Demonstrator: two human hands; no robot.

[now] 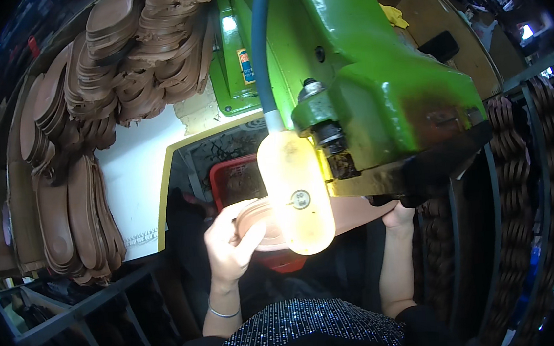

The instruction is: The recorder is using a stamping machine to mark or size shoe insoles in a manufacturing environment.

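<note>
Left grip closed on pinkish-brown sole, thumb on top. Right grip at sole's other end; fingers partly hidden, cannot tell how closed. Sole spans between grips, partly behind lamp. Risks: fingers near right grip could pinch against green machine head; loosened left grip could drop sole toward red basket.

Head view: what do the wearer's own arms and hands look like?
Left hand and right hand: both ungloved. A thin silvery bangle circles the left wrist; none shows on the right. Forearms are bare below dark sleeves. No markings or cables visible on either arm.
</note>
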